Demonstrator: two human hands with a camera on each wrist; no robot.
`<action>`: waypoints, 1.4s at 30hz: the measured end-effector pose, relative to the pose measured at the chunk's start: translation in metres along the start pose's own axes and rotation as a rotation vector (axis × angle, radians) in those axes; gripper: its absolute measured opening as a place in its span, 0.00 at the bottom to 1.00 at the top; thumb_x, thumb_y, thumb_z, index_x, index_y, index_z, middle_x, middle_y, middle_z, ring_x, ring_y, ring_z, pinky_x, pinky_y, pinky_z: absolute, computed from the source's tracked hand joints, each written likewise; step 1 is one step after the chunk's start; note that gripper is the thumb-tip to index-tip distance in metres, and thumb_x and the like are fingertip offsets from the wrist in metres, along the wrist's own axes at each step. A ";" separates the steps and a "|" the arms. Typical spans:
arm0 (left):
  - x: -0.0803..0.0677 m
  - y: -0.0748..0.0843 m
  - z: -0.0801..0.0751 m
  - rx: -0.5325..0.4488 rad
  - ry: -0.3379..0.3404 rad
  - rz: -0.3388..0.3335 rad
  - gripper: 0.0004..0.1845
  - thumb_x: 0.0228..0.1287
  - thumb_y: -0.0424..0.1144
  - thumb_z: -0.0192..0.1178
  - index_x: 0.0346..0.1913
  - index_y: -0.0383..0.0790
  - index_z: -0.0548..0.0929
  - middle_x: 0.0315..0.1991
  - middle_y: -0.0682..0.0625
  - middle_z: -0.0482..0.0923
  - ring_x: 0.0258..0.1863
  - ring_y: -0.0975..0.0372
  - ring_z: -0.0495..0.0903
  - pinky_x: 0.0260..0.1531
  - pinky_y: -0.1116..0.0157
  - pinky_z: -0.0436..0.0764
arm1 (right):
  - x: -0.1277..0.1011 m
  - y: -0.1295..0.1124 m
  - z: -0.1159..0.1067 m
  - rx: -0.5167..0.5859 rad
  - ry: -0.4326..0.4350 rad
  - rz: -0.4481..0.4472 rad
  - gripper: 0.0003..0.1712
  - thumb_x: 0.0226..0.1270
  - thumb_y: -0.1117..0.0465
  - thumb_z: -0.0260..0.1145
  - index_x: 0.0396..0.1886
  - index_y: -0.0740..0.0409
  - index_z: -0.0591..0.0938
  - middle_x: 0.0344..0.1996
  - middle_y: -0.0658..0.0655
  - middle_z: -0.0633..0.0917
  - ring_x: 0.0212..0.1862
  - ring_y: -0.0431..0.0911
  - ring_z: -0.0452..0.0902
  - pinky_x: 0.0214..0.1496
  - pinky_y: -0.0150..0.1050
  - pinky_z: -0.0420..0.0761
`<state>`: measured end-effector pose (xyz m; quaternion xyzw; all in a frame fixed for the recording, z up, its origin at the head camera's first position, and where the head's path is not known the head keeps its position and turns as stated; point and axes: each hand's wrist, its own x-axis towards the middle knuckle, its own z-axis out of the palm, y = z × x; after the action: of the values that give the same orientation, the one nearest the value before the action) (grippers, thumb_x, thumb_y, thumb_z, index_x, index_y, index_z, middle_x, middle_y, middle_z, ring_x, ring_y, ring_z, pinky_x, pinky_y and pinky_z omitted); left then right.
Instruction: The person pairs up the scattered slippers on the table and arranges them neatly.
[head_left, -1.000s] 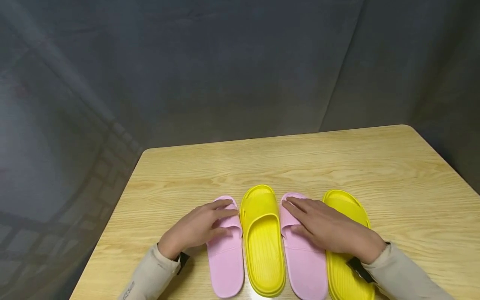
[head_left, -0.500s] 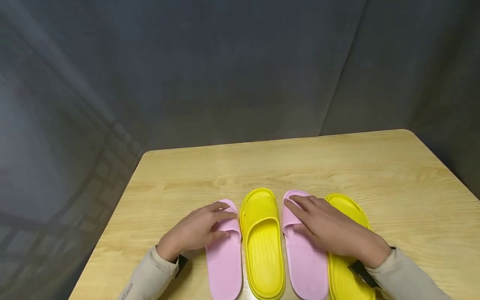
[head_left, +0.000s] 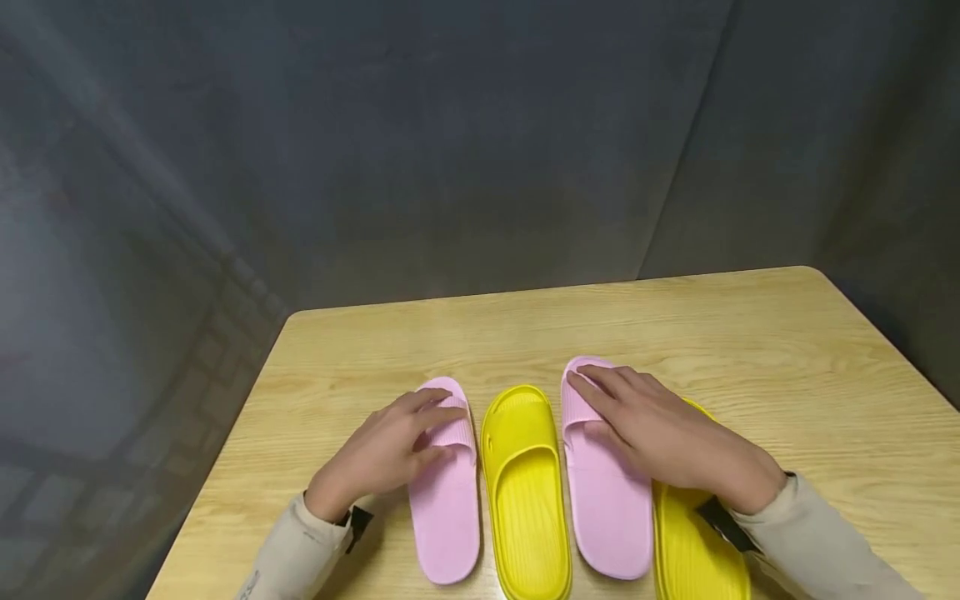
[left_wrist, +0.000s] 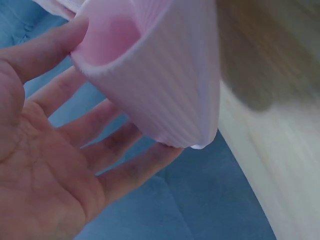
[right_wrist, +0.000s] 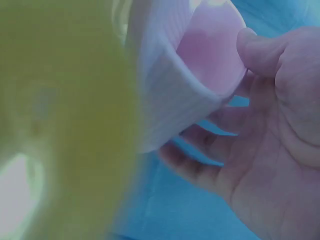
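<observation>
Two pink slippers and two yellow ones stand side by side in alternation in the head view, toes pointing away. My left hand (head_left: 386, 450) holds the left pink slipper (head_left: 447, 533) at its ribbed strap (left_wrist: 150, 90), thumb at the strap's rim and fingers over its top. The strap of the other pink slipper (head_left: 611, 525) is held the same way by my right hand (head_left: 663, 429). Between them lies a yellow slipper (head_left: 532, 508). Under my right wrist is the second yellow slipper (head_left: 697, 542), partly hidden; it looms blurred in the right wrist view.
The slippers are at the near part of a light wooden table (head_left: 360, 350) with rounded far corners. Dark grey cloth (head_left: 465, 167) hangs behind the table and along its sides.
Both hands have moved the pink slippers away from me, so their toes now reach beyond the middle yellow slipper's. The head view has tilted slightly, and the yellow slippers appear a little lower.
</observation>
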<state>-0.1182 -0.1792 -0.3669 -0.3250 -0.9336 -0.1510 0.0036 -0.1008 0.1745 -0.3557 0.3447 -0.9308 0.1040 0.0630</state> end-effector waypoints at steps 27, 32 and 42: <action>0.029 0.039 -0.004 -0.091 0.025 0.020 0.35 0.59 0.56 0.69 0.67 0.44 0.77 0.65 0.50 0.77 0.66 0.57 0.75 0.64 0.56 0.76 | 0.028 -0.026 0.008 0.083 0.052 -0.137 0.31 0.74 0.43 0.58 0.71 0.49 0.72 0.68 0.51 0.73 0.70 0.47 0.69 0.70 0.49 0.72; 0.035 0.035 -0.012 -0.057 0.047 0.038 0.34 0.59 0.53 0.71 0.66 0.43 0.78 0.65 0.49 0.77 0.65 0.57 0.76 0.62 0.55 0.78 | 0.040 -0.026 0.005 0.101 0.070 -0.155 0.31 0.72 0.44 0.61 0.70 0.51 0.72 0.68 0.53 0.74 0.69 0.48 0.69 0.68 0.51 0.73; 0.056 0.020 -0.034 -0.019 0.134 -0.011 0.34 0.57 0.50 0.73 0.65 0.43 0.79 0.64 0.49 0.77 0.63 0.56 0.78 0.58 0.51 0.80 | 0.077 -0.013 -0.008 0.177 0.092 -0.158 0.33 0.69 0.49 0.67 0.70 0.55 0.73 0.67 0.57 0.74 0.69 0.52 0.69 0.70 0.52 0.72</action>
<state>-0.1533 -0.1399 -0.3235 -0.3088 -0.9316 -0.1814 0.0622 -0.1503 0.1185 -0.3312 0.4159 -0.8841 0.1963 0.0827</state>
